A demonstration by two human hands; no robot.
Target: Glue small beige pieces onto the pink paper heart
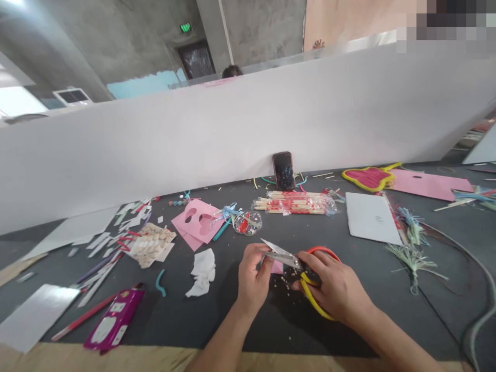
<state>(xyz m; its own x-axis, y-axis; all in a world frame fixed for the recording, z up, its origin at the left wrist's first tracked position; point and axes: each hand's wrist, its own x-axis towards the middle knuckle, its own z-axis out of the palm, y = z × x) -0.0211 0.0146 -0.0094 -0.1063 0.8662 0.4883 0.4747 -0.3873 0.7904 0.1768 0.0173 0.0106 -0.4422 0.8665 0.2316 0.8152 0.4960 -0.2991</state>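
My right hand [333, 287] grips a pair of scissors [285, 257] with one red and one yellow handle loop. The blades point left and stand slightly apart. At their tips, my left hand [253, 274] is closed in a pinch; whatever lies between its fingers is too small or hidden to name. Just below the blades, a small pink piece [277, 267] with a teal edge shows between my hands, partly covered. Tiny pale bits [287, 284] are scattered on the dark table beside it. A crumpled white tissue [202, 271] lies left of my left hand.
Behind the hands lie wrapped sticks [294, 202], a propped phone [284, 171] and pink cut-out sheets [197, 222]. A white board [372, 218] and frayed strings [414, 261] are at right. At left are a purple packet [115, 320] and wooden pieces [151, 245]. A white partition [194, 139] closes the back.
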